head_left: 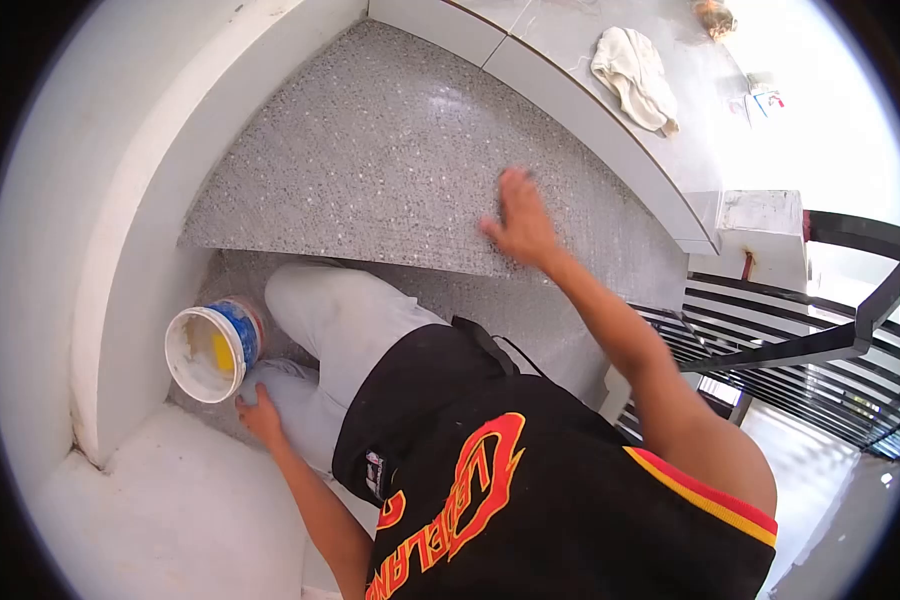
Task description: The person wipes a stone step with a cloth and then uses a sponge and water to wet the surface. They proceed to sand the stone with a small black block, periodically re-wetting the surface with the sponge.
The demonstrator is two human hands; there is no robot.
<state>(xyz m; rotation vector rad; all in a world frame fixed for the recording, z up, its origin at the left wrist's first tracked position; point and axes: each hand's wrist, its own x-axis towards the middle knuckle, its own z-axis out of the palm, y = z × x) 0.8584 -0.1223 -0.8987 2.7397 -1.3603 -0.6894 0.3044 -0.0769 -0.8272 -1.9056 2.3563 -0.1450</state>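
Note:
My right hand is stretched out over the speckled grey stair tread, its thumb spread from the fingers and nothing held. It is slightly blurred, close over the tread's surface. My left hand is low beside my bent leg, thumb and fingers apart, fingertips just below the rim of a white bucket. The bucket has a blue label and is tilted toward me in this view. Inside it lie something yellow and a whitish, cloudy content.
A white wall borders the left side. On the higher step lies a crumpled white cloth. A black metal railing stands at the right beside a white post. A lower white step is near the bottom left.

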